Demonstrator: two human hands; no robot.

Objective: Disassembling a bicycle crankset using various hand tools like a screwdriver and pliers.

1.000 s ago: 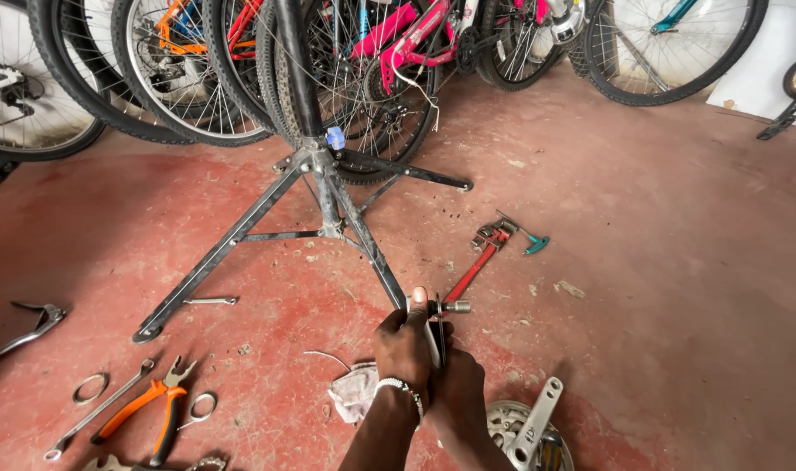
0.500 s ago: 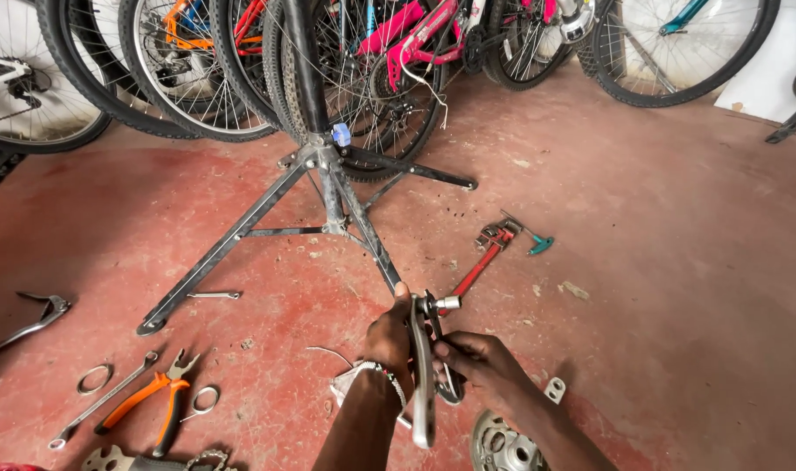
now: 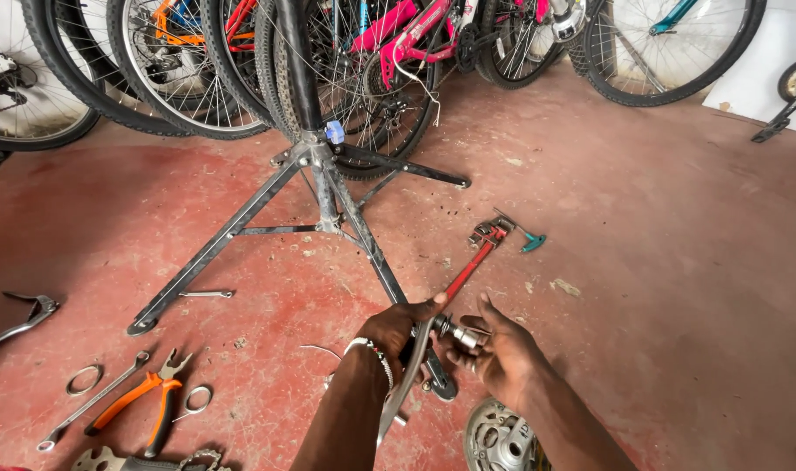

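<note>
Both hands close together: left hand [image 3: 398, 336] clamped on crank arm [image 3: 406, 384], right hand [image 3: 502, 358] pinching small metal fitting [image 3: 459, 334] at its top end. Fitting's seated on crank, w/ red wrench [image 3: 468, 266] just beyond, chainring [image 3: 498, 436] below right hand.

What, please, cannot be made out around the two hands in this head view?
- Head view: the silver crank arm's lower end, covered by the left hand and forearm.
- Head view: the small metal axle part, mostly wrapped by the right hand.
- Head view: the toothed grey sprocket, cut by the bottom edge.
</note>
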